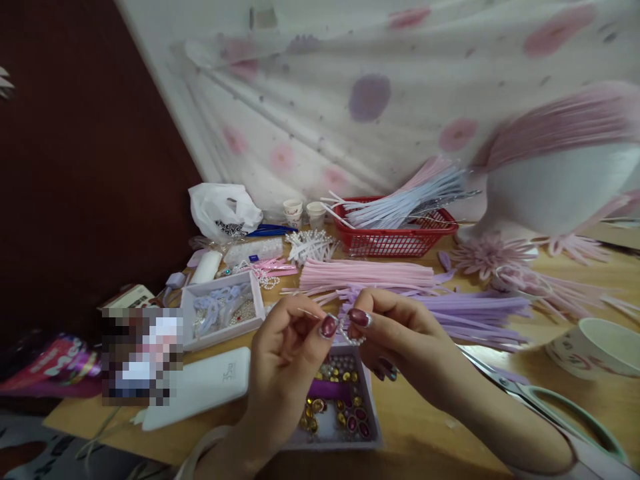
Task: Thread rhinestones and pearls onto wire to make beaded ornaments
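Observation:
Above a tray of gems, both hands meet in a pinch. My left hand is closed, thumb against forefinger, on one end of a small loop of white beads. A thin pale wire or thread sticks out past its fingers. My right hand pinches the same bead loop from the other side, its fingertips nearly touching the left thumb. Below lies the white box with gold and dark red gems, pearls and a purple piece, partly covered by my hands.
Scissors and a paper cup are at the right. Behind lie purple stems, pink stems and a red basket. A white power bank and a second bead box are at the left.

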Demonstrator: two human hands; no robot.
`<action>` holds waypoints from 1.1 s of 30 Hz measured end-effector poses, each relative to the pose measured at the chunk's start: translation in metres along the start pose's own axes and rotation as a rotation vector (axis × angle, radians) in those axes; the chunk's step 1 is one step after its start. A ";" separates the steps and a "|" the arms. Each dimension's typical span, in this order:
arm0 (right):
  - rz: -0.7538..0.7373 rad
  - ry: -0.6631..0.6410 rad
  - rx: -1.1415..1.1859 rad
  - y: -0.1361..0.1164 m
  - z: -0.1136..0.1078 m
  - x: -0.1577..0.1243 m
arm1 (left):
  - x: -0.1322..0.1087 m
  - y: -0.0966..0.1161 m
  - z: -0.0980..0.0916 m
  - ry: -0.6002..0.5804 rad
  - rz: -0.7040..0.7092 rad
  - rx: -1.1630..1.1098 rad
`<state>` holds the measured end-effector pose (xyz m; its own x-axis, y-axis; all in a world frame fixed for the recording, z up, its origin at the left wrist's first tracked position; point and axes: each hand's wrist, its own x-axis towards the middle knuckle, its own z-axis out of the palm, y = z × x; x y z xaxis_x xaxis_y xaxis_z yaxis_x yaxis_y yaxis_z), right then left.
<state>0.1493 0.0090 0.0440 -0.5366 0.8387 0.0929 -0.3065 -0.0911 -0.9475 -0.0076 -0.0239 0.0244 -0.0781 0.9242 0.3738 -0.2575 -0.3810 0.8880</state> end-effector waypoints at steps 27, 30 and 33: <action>0.241 -0.169 0.394 -0.007 0.006 -0.006 | -0.006 0.001 0.000 -0.049 0.283 0.326; 0.250 -0.176 0.406 -0.006 0.006 -0.006 | -0.007 -0.001 -0.001 -0.015 0.131 0.261; 0.224 -0.189 0.385 -0.004 0.005 -0.005 | -0.008 -0.003 0.001 -0.004 0.025 0.169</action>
<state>0.1496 0.0022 0.0484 -0.7454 0.6665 -0.0125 -0.4168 -0.4806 -0.7715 -0.0055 -0.0301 0.0188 -0.0785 0.9144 0.3972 -0.0896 -0.4033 0.9107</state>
